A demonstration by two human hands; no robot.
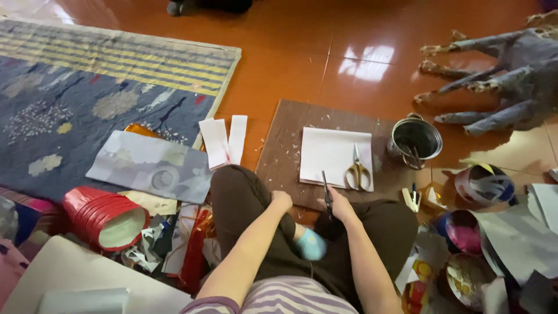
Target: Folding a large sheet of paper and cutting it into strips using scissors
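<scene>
Right hand [340, 204]: lower centre of the frame, fingers wrapped around a dark, slim cutting tool [327, 195] whose point stands up toward the board; the grip looks like a fist-hold, likely so the blade can be pressed down.
Left hand [281, 201]: just left of the right one, curled shut against the raised knee; whether it pinches anything small I cannot tell.
Wooden board [279, 157]: brown, lying flat on the floor at centre frame just beyond the knees, seemingly a work surface that spares the tiles; pale scraps dot it.
White sheet [331, 154]: a folded stack squared on the board, within easy reach of both hands.
Scissors [358, 170]: gold-handled, closed, resting on the sheet's right edge with the tips away from the person, set aside but near.
Metal pot [414, 139]: right of the board, upright, dark inside, something thin leaning in it.
White strips [224, 139]: two, left of the board, overlapping the rug's edge.
Rug [87, 93]: blue with yellow stripes, upper left.
Red roll [104, 218]: lower left, lying on its side among paper offcuts.
Papier-mâché claw hand [500, 81]: upper right, large and grey, kept well apart from the cutting area.
</scene>
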